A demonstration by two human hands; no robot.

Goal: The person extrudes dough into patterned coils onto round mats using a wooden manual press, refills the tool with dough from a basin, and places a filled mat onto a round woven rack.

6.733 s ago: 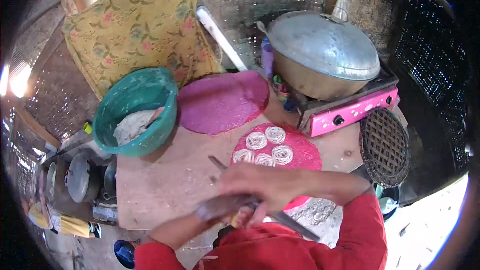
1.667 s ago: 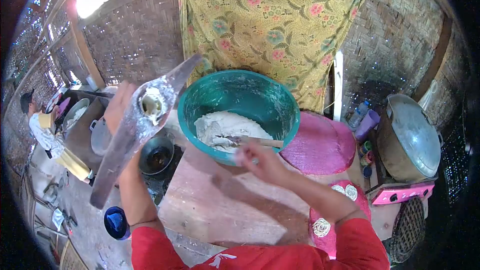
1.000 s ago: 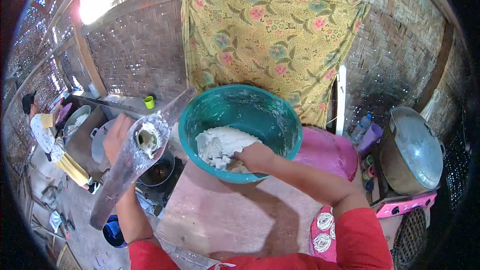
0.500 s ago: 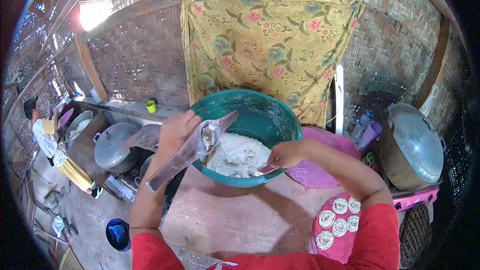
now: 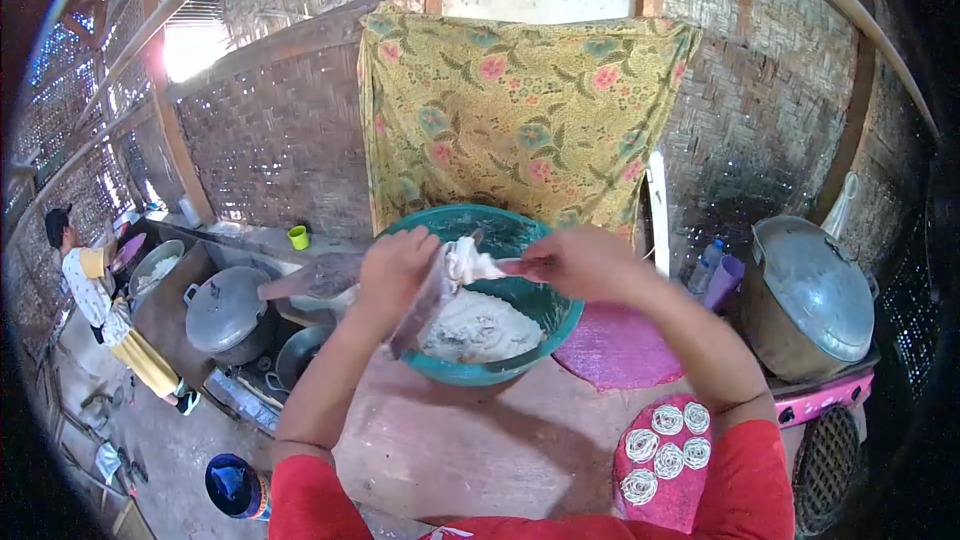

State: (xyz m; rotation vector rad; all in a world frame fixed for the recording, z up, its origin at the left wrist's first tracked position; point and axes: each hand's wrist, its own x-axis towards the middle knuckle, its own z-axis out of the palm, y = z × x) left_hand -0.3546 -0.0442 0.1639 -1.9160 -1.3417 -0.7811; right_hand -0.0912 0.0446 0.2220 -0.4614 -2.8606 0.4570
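Left hand [image 5: 395,265] grips a long, dull-brown wooden press [image 5: 418,312], slanting away rightward. Right hand [image 5: 588,260] grips a flat reddish spatula [image 5: 517,266], pointing left to white dough [image 5: 465,261] at the press, between both hands, above the green plastic bowl [image 5: 470,375].

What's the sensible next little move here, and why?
Probably scrape the white clump off the flat stick onto the wooden tool: the right hand holds the stick against it, and the left hand holds the tool over the teal bowl.
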